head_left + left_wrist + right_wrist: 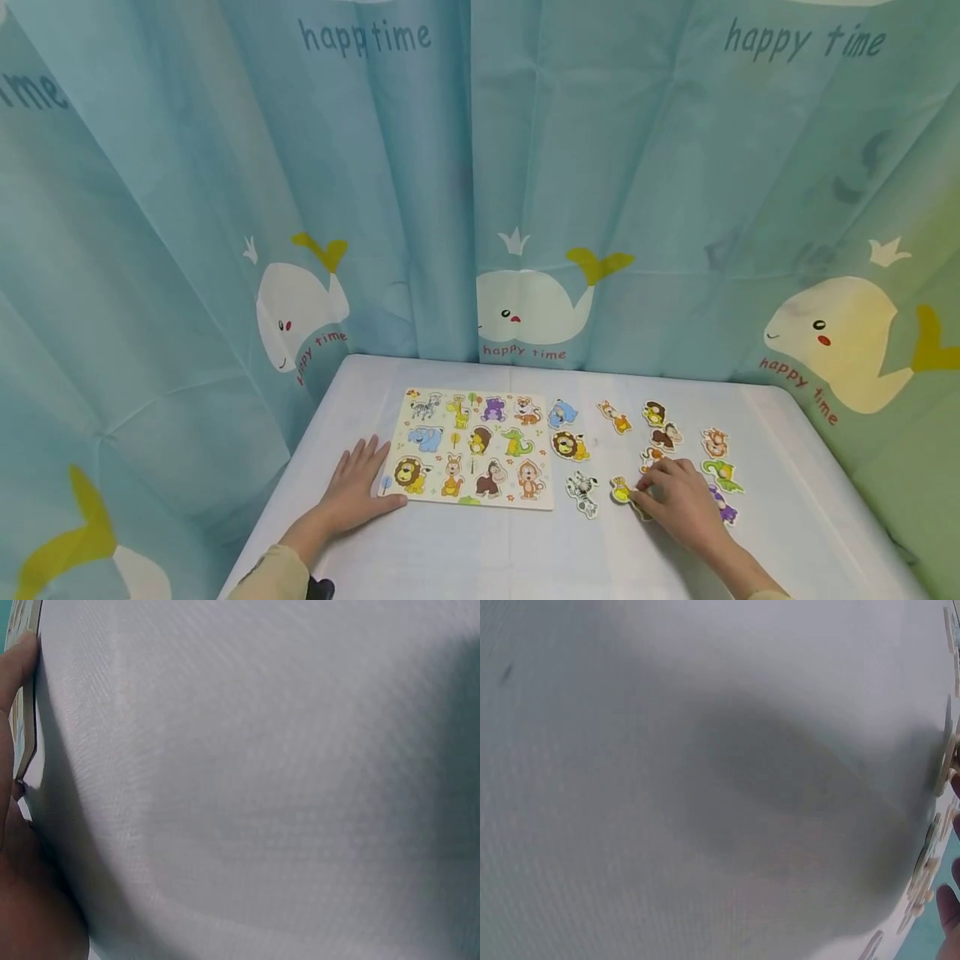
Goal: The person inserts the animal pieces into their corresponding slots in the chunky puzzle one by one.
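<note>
Yellow giraffe puzzle piece (619, 490) pinched in the right hand (678, 504), partly hidden, black-and-white zebra piece (582, 493) flat just left of that grip, cream rectangular animal puzzle board (497, 456) flat farther left, near corner beside the left hand (354, 487)

A cream-beige sleeve (272, 577) — lightly creased — covers the left forearm by the table's (450, 558) left edge, a rounded black piece (321, 589) beside its cuff. A sliver of similar sleeve (770, 595) shows on the right arm; left hand (352, 490) and right hand (681, 504) are bare.
</note>
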`<state>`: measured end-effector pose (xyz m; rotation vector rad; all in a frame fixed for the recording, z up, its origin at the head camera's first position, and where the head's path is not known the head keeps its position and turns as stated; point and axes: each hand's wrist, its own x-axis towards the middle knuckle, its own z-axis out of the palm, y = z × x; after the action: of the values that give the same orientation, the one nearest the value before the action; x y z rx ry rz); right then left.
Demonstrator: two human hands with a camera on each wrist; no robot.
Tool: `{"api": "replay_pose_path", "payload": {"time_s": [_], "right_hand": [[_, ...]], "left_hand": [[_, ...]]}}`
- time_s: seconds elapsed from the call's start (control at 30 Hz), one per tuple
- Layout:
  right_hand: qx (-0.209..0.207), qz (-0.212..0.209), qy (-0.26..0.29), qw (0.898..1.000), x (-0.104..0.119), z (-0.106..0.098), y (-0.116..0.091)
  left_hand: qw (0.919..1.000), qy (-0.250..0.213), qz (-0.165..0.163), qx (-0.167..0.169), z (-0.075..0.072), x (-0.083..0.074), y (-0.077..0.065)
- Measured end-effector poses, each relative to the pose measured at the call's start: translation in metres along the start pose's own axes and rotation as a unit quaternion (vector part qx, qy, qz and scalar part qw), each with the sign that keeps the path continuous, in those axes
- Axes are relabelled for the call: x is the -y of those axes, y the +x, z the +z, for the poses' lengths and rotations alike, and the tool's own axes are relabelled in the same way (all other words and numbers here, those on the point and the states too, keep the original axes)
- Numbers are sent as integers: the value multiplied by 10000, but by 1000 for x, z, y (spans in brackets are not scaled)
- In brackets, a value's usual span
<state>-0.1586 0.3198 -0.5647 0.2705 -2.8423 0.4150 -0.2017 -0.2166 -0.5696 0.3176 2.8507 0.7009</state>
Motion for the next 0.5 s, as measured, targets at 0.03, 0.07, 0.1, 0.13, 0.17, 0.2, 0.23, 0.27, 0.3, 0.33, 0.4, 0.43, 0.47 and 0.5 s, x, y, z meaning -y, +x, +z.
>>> {"api": "replay_pose_path", "payload": {"time_s": [0.03,0.07,0.1,0.13,0.17,0.2,0.23,0.27,0.3,0.33,0.4,0.43,0.47,0.5], "right_hand": [[21,28,-12,10000,1,0,0],[43,57,-27,10000,1,-1,0],[80,89,-45,9999,2,-1,0],[116,111,-59,9999,2,-1,0],[145,132,-69,9998,3,-1,0],[165,146,-74,9997,3,-1,0],[180,163,-71,9997,3,-1,0],[172,156,-63,9997,3,0,-1],[157,136,-40,9998,4,0,-1],[136,110,-9,9998,4,0,-2],[99,46,64,9999,4,-1,-3],[87,18,117,9999,4,-1,-3],[75,-25,164,9998,4,-2,-4],[78,-47,221,9997,4,-2,-4]], "left_hand": [[10000,5,-4,2,0,0,0],[10000,23,-13,11,-1,0,0],[10000,27,-10,10,-1,0,0],[10000,40,-10,14,-1,0,0],[10000,47,-7,13,-1,0,0],[10000,56,-4,20,-1,0,1],[10000,62,-5,26,-1,0,1],[10000,61,-5,31,-1,0,1],[10000,55,-10,47,-1,0,1],[10000,35,-10,50,-1,0,1],[10000,22,-12,65,-1,1,1],[10000,27,-13,71,-1,1,1],[10000,24,-3,69,-1,1,1],[10000,29,1,75,-1,1,0]]}}
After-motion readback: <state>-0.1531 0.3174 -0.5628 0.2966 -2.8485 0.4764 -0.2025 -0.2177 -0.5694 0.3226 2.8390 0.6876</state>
